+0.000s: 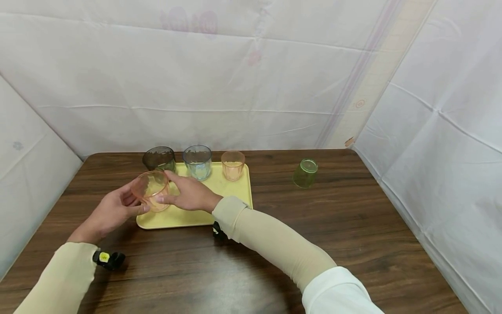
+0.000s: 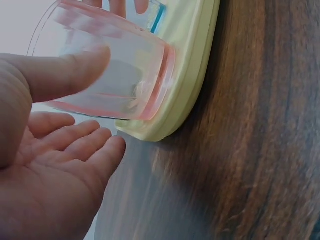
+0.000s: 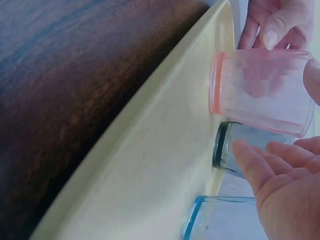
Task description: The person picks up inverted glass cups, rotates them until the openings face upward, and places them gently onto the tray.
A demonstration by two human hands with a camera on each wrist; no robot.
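Head cam: both hands are on one pink cup [image 1: 150, 189] at the front-left corner of the yellow tray [image 1: 235, 192]. Left hand [image 1: 113, 211] is on the cup's left side, right hand [image 1: 191, 192] on its right side w/ fingers around the wall. The cup looks tilted, mouth towards the camera. Only this view gives the whole layout: a dark cup [image 1: 159, 159], a blue cup [image 1: 197, 162] and a small orange cup [image 1: 233, 165] in a row along the tray's back edge, plus a green cup [image 1: 305, 173] upside down on the brown counter [image 1: 353, 226], well apart to the right of the tray.

Left wrist cam adds the close-up: thumb [image 2: 60, 72] pressed on the pink cup's [image 2: 112, 75] side, the other fingers [image 2: 85, 145] spread loose beneath it, not touching. The cup's base sits right at the tray's rim [image 2: 192, 85]; can't tell if it rests there or hangs just above.

Right wrist cam shows the other side: pink cup [image 3: 262, 90] leaning over the tray floor [image 3: 150, 175], left-hand fingertips [image 3: 272, 25] behind it. The right hand [image 3: 287, 180] is at the frame edge, its grip mostly cut off. The dark cup [image 3: 235, 152] and blue cup [image 3: 225, 220] are just beside.
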